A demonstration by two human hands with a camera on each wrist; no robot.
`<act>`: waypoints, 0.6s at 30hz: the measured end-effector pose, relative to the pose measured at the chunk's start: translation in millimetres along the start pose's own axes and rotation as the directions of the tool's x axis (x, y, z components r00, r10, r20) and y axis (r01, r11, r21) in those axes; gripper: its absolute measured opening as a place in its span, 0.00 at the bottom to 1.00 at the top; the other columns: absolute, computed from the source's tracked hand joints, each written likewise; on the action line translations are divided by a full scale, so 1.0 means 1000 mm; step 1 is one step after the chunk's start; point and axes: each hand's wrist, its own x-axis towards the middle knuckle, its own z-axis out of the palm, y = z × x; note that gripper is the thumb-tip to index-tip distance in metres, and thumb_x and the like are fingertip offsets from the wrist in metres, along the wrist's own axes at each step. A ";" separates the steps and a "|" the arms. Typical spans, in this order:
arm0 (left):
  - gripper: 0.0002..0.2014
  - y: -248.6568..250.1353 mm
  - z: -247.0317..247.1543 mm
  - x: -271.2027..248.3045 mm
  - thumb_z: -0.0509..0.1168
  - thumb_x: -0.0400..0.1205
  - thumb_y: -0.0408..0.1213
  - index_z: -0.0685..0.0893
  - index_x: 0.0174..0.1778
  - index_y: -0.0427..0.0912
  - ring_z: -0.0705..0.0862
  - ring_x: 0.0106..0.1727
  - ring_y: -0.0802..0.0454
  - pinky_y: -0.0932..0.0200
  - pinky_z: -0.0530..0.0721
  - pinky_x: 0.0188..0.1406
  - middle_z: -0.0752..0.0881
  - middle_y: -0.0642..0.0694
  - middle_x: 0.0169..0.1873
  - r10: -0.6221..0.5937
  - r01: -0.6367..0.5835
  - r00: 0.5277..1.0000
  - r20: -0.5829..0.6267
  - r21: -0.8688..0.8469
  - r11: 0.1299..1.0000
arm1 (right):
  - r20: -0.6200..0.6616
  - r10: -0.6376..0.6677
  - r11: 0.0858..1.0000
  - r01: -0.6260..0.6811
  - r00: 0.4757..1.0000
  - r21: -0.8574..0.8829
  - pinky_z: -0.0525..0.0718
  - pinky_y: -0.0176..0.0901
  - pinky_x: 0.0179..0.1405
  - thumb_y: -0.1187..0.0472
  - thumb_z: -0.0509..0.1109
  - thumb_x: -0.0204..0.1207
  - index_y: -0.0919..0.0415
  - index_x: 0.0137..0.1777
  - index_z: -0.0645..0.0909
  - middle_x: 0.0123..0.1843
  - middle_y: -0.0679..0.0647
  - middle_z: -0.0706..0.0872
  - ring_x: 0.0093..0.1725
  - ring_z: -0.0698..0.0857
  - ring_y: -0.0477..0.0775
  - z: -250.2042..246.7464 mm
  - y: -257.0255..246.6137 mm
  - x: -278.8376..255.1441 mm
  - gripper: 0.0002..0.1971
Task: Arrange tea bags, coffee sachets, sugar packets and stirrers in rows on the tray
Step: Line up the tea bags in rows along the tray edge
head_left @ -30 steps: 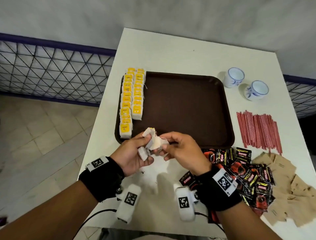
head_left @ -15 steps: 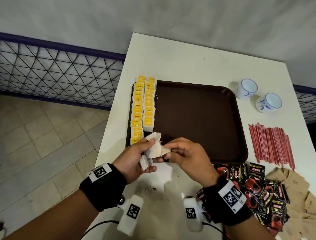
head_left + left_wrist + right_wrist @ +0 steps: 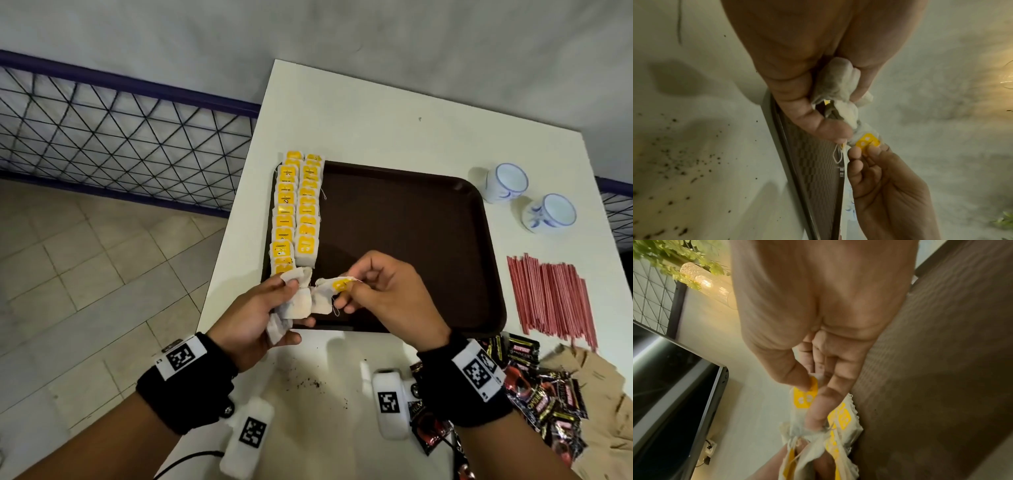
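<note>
A dark brown tray lies on the white table, with two rows of yellow-tagged tea bags along its left edge. My left hand grips a small bunch of white tea bags just over the tray's near left corner. My right hand pinches the yellow tag of one tea bag and holds it a little apart from the bunch. The same pinch on the tea bag shows in the left wrist view, and on its tag in the right wrist view.
Red stirrers lie in a bundle right of the tray. Black-and-red coffee sachets and brown sugar packets are heaped at the near right. Two white-and-blue cups stand at the far right. Spilled tea grains dot the table near me.
My right hand has drawn one tea bag rightward out of the bunch, so its yellow tag now shows. The left hand still holds the rest.
</note>
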 end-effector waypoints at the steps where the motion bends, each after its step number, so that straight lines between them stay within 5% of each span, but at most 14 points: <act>1: 0.13 0.000 -0.001 0.000 0.61 0.88 0.43 0.83 0.67 0.49 0.90 0.40 0.47 0.56 0.84 0.29 0.91 0.42 0.49 -0.002 0.002 1.000 -0.001 0.000 1.000 | 0.019 0.013 1.000 -0.013 1.000 0.006 0.89 0.50 0.38 0.78 0.69 0.79 0.73 0.46 0.80 0.39 0.67 0.91 0.39 0.91 0.65 0.002 -0.001 0.001 0.02; 6: 0.12 0.000 -0.006 -0.005 0.61 0.88 0.42 0.85 0.65 0.47 0.89 0.40 0.47 0.56 0.83 0.30 0.90 0.41 0.47 0.012 -0.012 1.000 0.021 0.011 1.000 | -0.010 0.008 0.997 -0.007 1.000 0.081 0.82 0.45 0.28 0.73 0.72 0.79 0.69 0.45 0.80 0.49 0.65 0.92 0.37 0.89 0.62 0.010 -0.005 0.006 0.04; 11: 0.13 -0.003 -0.019 -0.012 0.62 0.88 0.42 0.85 0.65 0.47 0.89 0.41 0.43 0.55 0.83 0.30 0.91 0.40 0.47 0.035 -0.035 0.999 0.000 0.046 0.998 | -0.136 0.035 0.998 -0.028 0.990 0.055 0.81 0.46 0.27 0.73 0.70 0.80 0.65 0.45 0.79 0.38 0.66 0.90 0.35 0.89 0.61 0.010 -0.008 0.024 0.05; 18: 0.13 -0.009 -0.026 -0.014 0.61 0.88 0.41 0.85 0.66 0.43 0.88 0.41 0.44 0.56 0.81 0.28 0.90 0.38 0.48 0.033 -0.033 0.999 -0.004 0.059 0.998 | -0.019 0.202 0.958 -0.201 0.979 -0.205 0.88 0.46 0.32 0.77 0.67 0.80 0.70 0.51 0.77 0.43 0.76 0.88 0.33 0.90 0.60 0.020 0.003 0.058 0.05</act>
